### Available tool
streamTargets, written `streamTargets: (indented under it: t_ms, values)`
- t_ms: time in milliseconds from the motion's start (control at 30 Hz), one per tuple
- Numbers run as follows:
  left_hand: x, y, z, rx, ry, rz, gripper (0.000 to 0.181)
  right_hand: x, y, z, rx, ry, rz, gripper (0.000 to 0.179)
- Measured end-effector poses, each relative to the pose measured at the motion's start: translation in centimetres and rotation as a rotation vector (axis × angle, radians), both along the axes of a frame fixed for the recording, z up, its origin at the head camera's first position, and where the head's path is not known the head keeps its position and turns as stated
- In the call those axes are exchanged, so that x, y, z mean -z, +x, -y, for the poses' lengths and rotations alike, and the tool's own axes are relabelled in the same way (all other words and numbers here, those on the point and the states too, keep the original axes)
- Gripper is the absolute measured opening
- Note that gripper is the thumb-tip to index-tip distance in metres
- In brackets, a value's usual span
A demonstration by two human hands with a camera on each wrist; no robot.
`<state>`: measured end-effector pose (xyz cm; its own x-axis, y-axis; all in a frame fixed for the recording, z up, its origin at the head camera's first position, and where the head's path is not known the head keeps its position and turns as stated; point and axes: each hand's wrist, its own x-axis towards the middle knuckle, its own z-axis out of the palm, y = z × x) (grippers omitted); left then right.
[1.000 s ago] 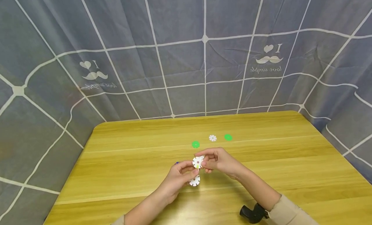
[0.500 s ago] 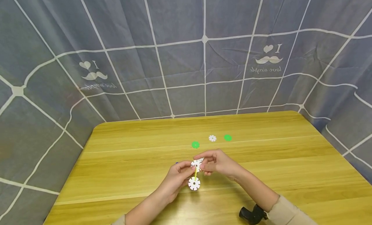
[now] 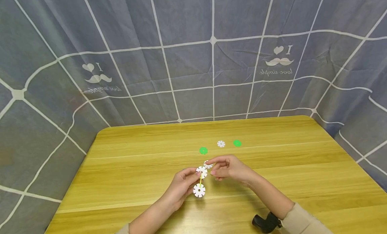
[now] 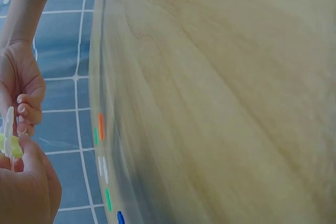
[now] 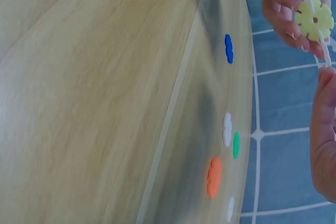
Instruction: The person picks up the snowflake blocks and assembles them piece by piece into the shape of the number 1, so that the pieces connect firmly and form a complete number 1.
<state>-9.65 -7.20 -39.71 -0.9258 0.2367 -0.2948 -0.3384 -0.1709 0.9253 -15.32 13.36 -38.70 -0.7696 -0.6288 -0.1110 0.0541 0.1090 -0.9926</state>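
since the last head frame: right hand [image 3: 231,169] has come off the middle white disc [image 3: 204,170], thumb now clear of it; the linked piece shifted slightly left with left hand [image 3: 181,187], and far white disc [image 3: 208,166] shows more.

now: i see left hand pinching the middle white disc, thumb on its face. right hand has let go, fingers loosely bent; index tip overlaps the far white disc, can't tell if it's touching. linked piece is up off the table [image 3: 127,180], between the hands: near white disc [image 3: 201,192] below, joined to the middle one by yellow disc [image 5: 320,18], edge-on in head view.

on the table beyond: green disc [image 3: 203,150], loose white disc [image 3: 221,144], second green disc [image 3: 237,143]. right wrist view adds orange disc [image 5: 213,178] and blue disc [image 5: 229,49]. grey curtain [image 3: 187,66] behind.
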Motion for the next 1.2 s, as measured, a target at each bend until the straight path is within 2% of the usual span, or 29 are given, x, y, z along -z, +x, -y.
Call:
streamTargets:
  t_ms: [200,567,1033,1200]
  values:
    - [0.0,-0.1,0.2,-0.018,0.004,0.012,0.027,0.1,-0.6,-1.0,0.029,0.029,0.020,0.046]
    - [0.1,-0.2,0.5,-0.056,-0.012,0.026,0.021,0.5,-1.8,-3.0,0.058,0.087,0.003,0.047]
    - [0.3,-0.1,0.7,-0.063,-0.006,0.031,0.016,2.2,-2.6,-3.7,0.080,0.109,0.044,0.047]
    - [0.3,0.0,0.7,-0.066,-0.009,0.030,0.015,3.0,-3.0,-3.9,0.116,0.145,0.039,0.044]
